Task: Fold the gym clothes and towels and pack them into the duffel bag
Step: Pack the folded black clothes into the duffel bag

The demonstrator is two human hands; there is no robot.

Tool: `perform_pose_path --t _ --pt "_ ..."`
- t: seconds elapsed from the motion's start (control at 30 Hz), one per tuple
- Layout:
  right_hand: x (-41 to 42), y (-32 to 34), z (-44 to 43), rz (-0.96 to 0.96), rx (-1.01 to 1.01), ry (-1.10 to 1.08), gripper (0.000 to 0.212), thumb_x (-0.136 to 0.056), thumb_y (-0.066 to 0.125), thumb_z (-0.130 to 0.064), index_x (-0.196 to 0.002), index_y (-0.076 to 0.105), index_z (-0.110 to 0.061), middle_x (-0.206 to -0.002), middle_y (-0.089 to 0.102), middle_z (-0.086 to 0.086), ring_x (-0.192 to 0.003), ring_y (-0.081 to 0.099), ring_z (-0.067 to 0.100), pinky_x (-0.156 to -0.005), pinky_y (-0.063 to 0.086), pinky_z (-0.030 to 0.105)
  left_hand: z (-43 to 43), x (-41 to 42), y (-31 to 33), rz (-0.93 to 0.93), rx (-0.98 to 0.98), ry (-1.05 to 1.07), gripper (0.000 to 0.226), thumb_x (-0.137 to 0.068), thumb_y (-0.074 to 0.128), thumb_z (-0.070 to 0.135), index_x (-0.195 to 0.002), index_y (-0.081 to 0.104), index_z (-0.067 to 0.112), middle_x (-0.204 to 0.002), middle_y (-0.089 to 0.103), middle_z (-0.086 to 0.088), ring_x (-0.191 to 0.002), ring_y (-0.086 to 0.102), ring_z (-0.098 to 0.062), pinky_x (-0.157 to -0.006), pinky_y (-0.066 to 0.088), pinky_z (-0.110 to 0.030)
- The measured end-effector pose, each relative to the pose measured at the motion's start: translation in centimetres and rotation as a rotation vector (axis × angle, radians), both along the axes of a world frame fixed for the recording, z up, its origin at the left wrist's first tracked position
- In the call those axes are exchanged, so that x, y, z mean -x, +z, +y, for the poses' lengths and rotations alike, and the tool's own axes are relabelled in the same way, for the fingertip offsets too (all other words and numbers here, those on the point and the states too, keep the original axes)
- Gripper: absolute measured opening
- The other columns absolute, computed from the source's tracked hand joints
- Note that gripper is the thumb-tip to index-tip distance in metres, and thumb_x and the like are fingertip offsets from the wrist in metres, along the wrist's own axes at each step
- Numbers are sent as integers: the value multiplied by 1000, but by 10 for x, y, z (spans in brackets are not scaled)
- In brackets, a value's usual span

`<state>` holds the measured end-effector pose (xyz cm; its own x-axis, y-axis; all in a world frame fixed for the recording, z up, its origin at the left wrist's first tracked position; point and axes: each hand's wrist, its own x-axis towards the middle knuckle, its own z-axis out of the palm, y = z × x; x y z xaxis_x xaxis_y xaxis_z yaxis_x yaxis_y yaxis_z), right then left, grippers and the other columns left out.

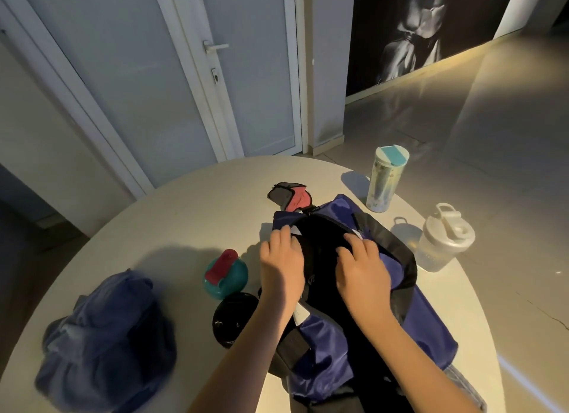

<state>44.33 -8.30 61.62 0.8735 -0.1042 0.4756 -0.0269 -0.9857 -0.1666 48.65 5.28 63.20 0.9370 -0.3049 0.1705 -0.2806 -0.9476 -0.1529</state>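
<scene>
Blue duffel bag [428, 317] lies right of centre on round white table [191, 203], opening up and black inside; left hand [281, 258] on its left rim, fingers together and curled over the edge; right hand [360, 268] on the right rim, fingers slightly spread, tips bent down, grip cannot be told. Crumpled blue clothes [101, 345] well apart at left. Teal bottle [224, 274] and black round object [234, 317] just beside bag; red-grey cloth [289, 197], tall tumbler [385, 178], clear shaker [443, 240] beyond.
</scene>
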Motion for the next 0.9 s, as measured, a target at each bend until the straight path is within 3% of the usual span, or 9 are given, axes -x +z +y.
perform_pose_path --t 0.07,0.13,0.2,0.27,0.37,0.47,0.63,0.9 --pt "9 4 -12 -51 47 -59 15 -72 65 -4 -86 69 -6 -121 61 16 -102 52 34 -76 41 41 -14 3 1 -14 -114 -77 35 -84 53 18 -117 60 8 -127 49 -11 -117 45 -28 -98 38 -37" --pt "11 2 -24 24 40 -122 21 -71 61 -2 -90 69 -8 -130 56 16 -107 51 35 -82 36 44 -31 5 3 32 -162 -194 31 -92 45 18 -115 62 6 -125 54 -13 -122 42 -31 -110 27 -42" --pt "10 0 -34 137 -46 -122 36 -65 66 4 -99 69 -8 -130 57 15 -92 61 37 -74 46 44 -48 0 0 210 -182 -268 32 -95 44 22 -118 59 7 -121 58 -12 -119 47 -30 -109 25 -40" --pt "10 2 -42 204 -166 -105 49 -65 66 7 -111 66 -10 -129 59 10 -76 66 36 -58 53 39 -59 -9 -10 419 -79 -212 43 -98 43 27 -133 45 4 -134 50 -16 -122 46 -31 -106 29 -39" --pt "11 5 -52 172 -266 -138 55 -76 60 4 -127 58 -15 -137 53 2 -91 65 34 -60 54 36 -65 -23 -32 605 -22 -118 69 -99 41 35 -151 5 7 -156 14 -20 -140 24 -37 -115 18 -46" --pt "10 4 -58 179 -321 -161 56 -83 56 -1 -135 51 -21 -144 45 -4 -102 62 29 -65 53 35 -68 -30 -53 605 -226 -157 73 -99 33 45 -151 -11 20 -158 4 -19 -144 11 -40 -117 -7 -52" --pt "16 -1 -71 263 -373 -197 56 -88 52 -7 -139 43 -27 -148 36 -12 -99 63 27 -62 49 31 -68 -25 -89 691 -402 -139 81 -94 35 61 -147 -20 34 -156 -8 -24 -141 -1 -51 -113 -9 -57" --pt "24 -1 -77 318 -412 -224 59 -89 52 -7 -142 38 -27 -151 32 -11 -102 61 25 -62 42 24 -82 -22 -90 671 -220 -154 78 -95 36 57 -150 -13 31 -156 -12 -24 -142 -14 -44 -109 -7 -66"
